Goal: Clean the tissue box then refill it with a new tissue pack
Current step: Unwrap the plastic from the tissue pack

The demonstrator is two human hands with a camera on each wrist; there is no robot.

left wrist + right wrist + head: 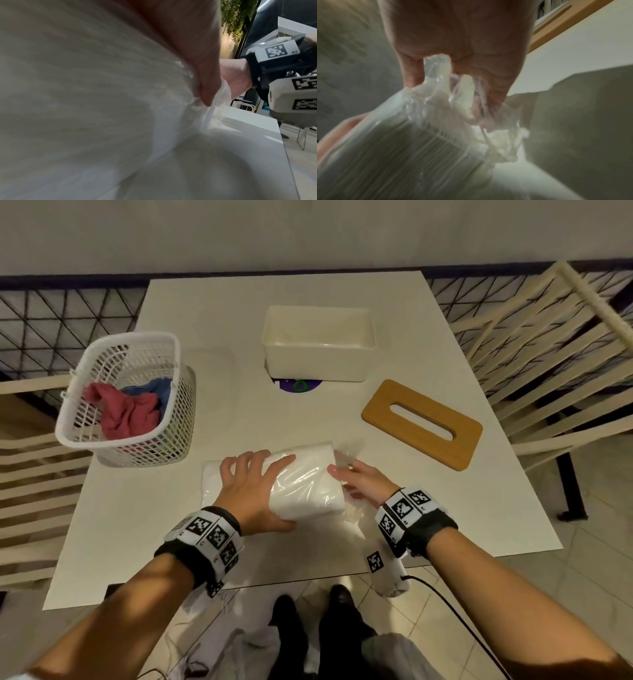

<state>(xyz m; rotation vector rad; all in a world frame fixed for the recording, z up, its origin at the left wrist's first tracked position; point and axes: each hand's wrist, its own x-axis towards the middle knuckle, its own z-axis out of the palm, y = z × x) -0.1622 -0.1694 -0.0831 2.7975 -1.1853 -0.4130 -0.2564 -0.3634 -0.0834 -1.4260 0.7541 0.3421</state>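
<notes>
The new tissue pack (308,487), white in a clear plastic wrapper, lies near the table's front edge. My left hand (255,491) grips its left half, fingers over the top and thumb at the near side; the left wrist view shows that thumb (188,65) pressed on the pack (85,94). My right hand (358,479) pinches the loose wrapper (440,75) at the pack's right end. The white tissue box (318,344) stands open and empty at the table's far middle. Its wooden slotted lid (423,424) lies flat to the right.
A white mesh basket (85,364) holding red and blue cloths stands at the left. A purple disc (296,386) shows under the box's front edge. A flat white piece (212,477) lies under the pack's left end. Slatted chairs (548,337) flank the table.
</notes>
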